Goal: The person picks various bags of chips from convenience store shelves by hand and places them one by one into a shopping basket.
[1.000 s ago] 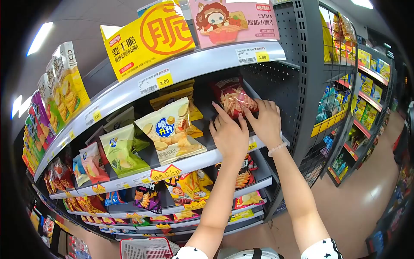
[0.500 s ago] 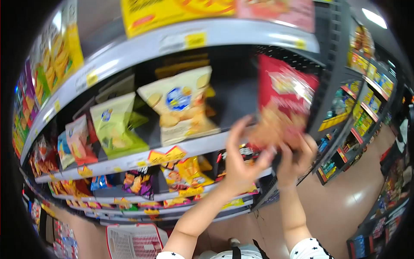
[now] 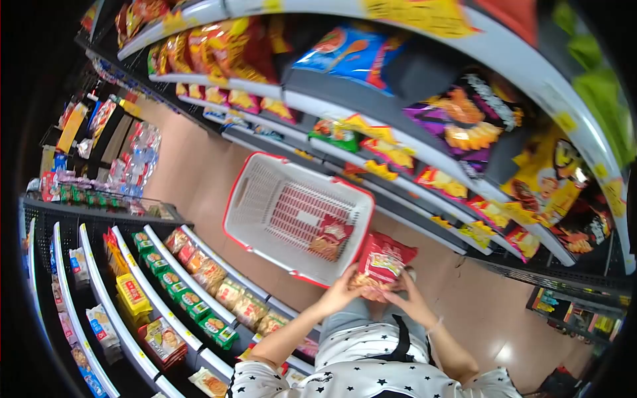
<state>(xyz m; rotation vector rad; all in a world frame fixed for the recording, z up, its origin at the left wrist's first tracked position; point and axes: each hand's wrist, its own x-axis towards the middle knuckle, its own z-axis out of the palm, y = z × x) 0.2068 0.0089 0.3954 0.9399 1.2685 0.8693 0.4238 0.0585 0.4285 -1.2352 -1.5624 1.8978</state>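
Note:
A red snack bag (image 3: 385, 259) is held upright in front of my body, between both hands. My left hand (image 3: 345, 290) grips its lower left side, and my right hand (image 3: 407, 298) closes on its lower right side. Just left of the bag stands a white shopping basket (image 3: 259, 192) with a red rim, on the floor. Inside the basket, near its right end, lies another red snack bag (image 3: 331, 237). Parts of my fingers are hidden behind the bag I hold.
Curved shelves of snack bags rise ahead and to the right, with a blue bag (image 3: 345, 56) and a purple-black bag (image 3: 464, 119) on them. Another shelf unit at the lower left holds green packs (image 3: 176, 285) and a yellow pack (image 3: 135, 295). Tiled floor (image 3: 192, 179) runs between.
My view has swung down and left toward the basket. The red snack bag, at the shelf's right end before, is now away from the shelf, in both hands near the basket.

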